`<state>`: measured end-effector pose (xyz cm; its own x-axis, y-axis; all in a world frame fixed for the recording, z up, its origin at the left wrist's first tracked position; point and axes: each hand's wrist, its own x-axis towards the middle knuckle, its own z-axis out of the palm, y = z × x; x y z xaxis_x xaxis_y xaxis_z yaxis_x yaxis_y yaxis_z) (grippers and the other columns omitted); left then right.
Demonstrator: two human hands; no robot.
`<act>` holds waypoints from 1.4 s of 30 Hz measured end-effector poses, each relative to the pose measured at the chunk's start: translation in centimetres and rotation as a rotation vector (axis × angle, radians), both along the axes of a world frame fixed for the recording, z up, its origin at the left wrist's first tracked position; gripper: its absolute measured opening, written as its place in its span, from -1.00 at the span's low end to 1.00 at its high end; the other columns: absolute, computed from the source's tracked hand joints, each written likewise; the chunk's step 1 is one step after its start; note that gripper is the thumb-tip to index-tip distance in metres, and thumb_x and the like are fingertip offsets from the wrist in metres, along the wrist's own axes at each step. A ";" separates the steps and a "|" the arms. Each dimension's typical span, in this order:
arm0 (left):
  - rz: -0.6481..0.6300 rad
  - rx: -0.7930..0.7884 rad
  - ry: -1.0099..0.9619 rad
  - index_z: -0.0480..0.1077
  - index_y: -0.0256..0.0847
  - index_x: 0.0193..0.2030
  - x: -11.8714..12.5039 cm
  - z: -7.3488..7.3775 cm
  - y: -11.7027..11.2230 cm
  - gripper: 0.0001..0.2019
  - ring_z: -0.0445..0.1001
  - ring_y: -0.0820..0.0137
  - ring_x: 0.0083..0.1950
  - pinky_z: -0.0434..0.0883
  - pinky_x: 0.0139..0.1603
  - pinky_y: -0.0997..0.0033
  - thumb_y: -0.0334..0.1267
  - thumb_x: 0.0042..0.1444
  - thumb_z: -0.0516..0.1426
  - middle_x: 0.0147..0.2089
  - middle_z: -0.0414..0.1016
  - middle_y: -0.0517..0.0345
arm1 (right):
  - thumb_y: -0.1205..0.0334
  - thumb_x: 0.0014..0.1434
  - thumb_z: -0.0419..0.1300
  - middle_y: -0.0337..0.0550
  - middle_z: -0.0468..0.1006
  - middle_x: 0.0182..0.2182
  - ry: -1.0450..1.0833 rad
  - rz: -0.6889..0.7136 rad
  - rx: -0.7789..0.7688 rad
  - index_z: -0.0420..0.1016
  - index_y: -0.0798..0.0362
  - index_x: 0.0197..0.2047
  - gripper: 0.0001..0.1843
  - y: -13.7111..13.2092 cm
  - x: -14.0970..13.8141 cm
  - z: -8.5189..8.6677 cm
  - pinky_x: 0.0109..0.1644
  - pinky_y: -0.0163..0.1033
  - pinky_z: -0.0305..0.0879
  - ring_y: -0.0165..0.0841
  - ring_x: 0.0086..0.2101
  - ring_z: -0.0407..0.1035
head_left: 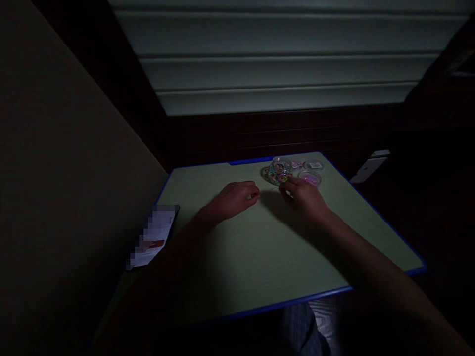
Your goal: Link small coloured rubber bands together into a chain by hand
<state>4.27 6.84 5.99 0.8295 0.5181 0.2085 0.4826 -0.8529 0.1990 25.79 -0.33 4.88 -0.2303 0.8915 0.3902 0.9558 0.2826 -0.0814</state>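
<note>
"Fingers first: how do they stand?"

"On the left hand (237, 199) they curl in narrow, with a small pale spot showing near the tips. On the right hand (305, 198) they bend down to a narrow pinch at the near side of the clear tub (273, 172). It is too dim to tell whether either pinch holds anything."

"And the small coloured pieces (279, 176)?"

"In that tub, towards the far side of the table (237, 267). Pink ones lie in a shallow clear dish (309, 177) to its right, with a clear round case (313, 165) behind."

"What makes for good handling here?"

"A light touch, I'd say: wrists resting on the top, fingertips meeting low, so anything dropped lands close by. I'd lift the right knuckles away from the dish before turning that wrist; a bump could spill it."

"How much room is there?"

"Little at the back, where the blue edge runs just behind the tub. Between the hands and the near edge there is plenty. On the left, mind the flat slab (154, 238) by the table's edge; the left forearm passes near it."
</note>
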 end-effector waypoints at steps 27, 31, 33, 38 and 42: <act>0.104 0.148 0.283 0.42 -0.16 -0.11 -2.0 -3.0 3.1 -0.73 0.43 0.40 -0.18 0.25 -0.29 0.47 -0.30 0.23 -0.08 -0.17 0.44 0.10 | 0.23 0.25 -0.08 -0.03 0.51 -0.27 -0.179 -0.432 0.106 0.48 0.10 -0.17 -0.68 -0.4 3.3 1.4 -0.44 -0.27 -0.05 -0.35 -0.38 0.36; 0.090 0.167 0.285 0.42 -0.17 -0.13 -1.9 -3.0 3.0 -0.73 0.42 0.41 -0.19 0.25 -0.29 0.47 -0.29 0.24 -0.09 -0.15 0.43 0.11 | 0.21 0.25 -0.08 -0.05 0.51 -0.27 -0.178 -0.418 0.108 0.48 0.09 -0.20 -0.68 -0.3 3.2 1.4 -0.44 -0.27 -0.07 -0.35 -0.39 0.35; 0.091 0.177 0.294 0.41 -0.19 -0.14 -1.8 -2.9 2.8 -0.73 0.41 0.42 -0.20 0.25 -0.30 0.48 -0.29 0.24 -0.10 -0.16 0.43 0.10 | 0.21 0.25 -0.08 -0.05 0.51 -0.28 -0.173 -0.424 0.102 0.48 0.10 -0.21 -0.68 -0.3 3.1 1.4 -0.44 -0.27 -0.07 -0.36 -0.40 0.35; 0.104 0.216 0.342 0.40 -0.22 -0.17 -1.5 -2.7 2.4 -0.73 0.43 0.41 -0.21 0.26 -0.30 0.47 -0.29 0.25 -0.11 -0.18 0.44 0.07 | 0.20 0.25 -0.07 -0.04 0.51 -0.29 -0.156 -0.415 0.081 0.49 0.10 -0.22 -0.68 -0.4 2.9 1.6 -0.43 -0.28 -0.07 -0.35 -0.38 0.35; 0.116 0.231 0.378 0.40 -0.25 -0.23 -1.2 -2.4 2.1 -0.73 0.44 0.39 -0.24 0.27 -0.31 0.44 -0.32 0.24 -0.12 -0.20 0.45 0.03 | 0.20 0.24 -0.07 -0.04 0.51 -0.28 -0.139 -0.420 0.050 0.50 0.08 -0.21 -0.67 -0.4 2.8 1.7 -0.43 -0.27 -0.06 -0.34 -0.38 0.36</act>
